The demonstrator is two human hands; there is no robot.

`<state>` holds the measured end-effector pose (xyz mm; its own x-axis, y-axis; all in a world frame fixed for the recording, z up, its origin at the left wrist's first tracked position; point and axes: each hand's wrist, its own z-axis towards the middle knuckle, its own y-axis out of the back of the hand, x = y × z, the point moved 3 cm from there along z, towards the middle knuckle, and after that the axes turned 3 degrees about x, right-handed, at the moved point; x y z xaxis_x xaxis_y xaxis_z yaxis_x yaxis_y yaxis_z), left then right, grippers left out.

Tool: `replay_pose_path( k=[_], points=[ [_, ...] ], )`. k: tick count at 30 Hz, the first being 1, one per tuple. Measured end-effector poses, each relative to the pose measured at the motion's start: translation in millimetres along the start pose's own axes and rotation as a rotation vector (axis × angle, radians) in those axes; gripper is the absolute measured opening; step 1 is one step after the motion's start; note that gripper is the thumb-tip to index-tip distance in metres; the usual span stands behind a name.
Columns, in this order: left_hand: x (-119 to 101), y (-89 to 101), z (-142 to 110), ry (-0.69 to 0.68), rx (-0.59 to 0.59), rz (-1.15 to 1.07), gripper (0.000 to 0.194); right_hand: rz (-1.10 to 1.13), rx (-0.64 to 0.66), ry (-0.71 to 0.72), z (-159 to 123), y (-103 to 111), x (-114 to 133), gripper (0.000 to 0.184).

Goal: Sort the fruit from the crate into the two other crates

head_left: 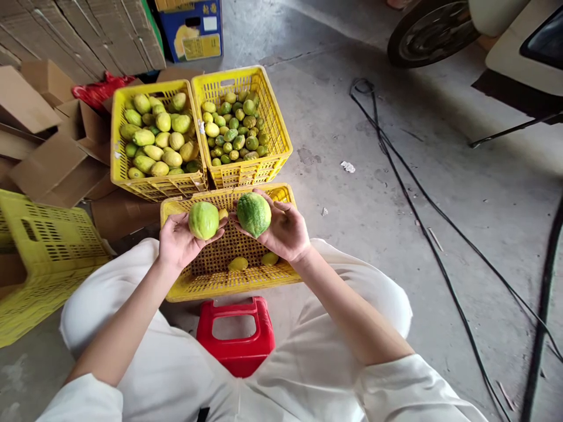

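Note:
My left hand (180,237), palm up, holds a smooth light-green lemon (203,220) on its fingers. In my right hand (285,228), also palm up, rests a bumpy dark-green lemon (254,214) with paler patches. Both hands are above a yellow plastic crate (229,286) between my knees. Inside it lie a yellow lemon (238,264) and another lemon (270,258) near the front wall. More yellow fruit shows behind my hands, partly hidden by them.
Behind stand a left crate (152,186) of larger yellow-green lemons and a right crate (278,117) of smaller ones. A red stool (235,349) is below me. Cardboard boxes (57,164) and a yellow-green crate (53,234) lie left; black cables (422,220) and a vehicle wheel (431,35) right.

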<state>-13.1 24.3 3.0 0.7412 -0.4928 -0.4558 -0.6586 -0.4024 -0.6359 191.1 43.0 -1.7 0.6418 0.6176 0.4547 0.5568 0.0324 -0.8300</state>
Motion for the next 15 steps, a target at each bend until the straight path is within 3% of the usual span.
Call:
replay_pose_path(
  k=[4,10,15],
  points=[
    [-7,-1.8,-1,-0.022,0.028,0.075,0.033,-0.094,0.010,0.024,0,3,0,0.045],
    [2,4.0,6,-0.079,0.013,0.134,0.025,-0.041,-0.023,-0.029,2,17,-12,0.043],
    [1,3.5,7,-0.101,-0.032,0.075,0.025,0.003,-0.043,-0.031,3,10,-10,0.036]
  ],
)
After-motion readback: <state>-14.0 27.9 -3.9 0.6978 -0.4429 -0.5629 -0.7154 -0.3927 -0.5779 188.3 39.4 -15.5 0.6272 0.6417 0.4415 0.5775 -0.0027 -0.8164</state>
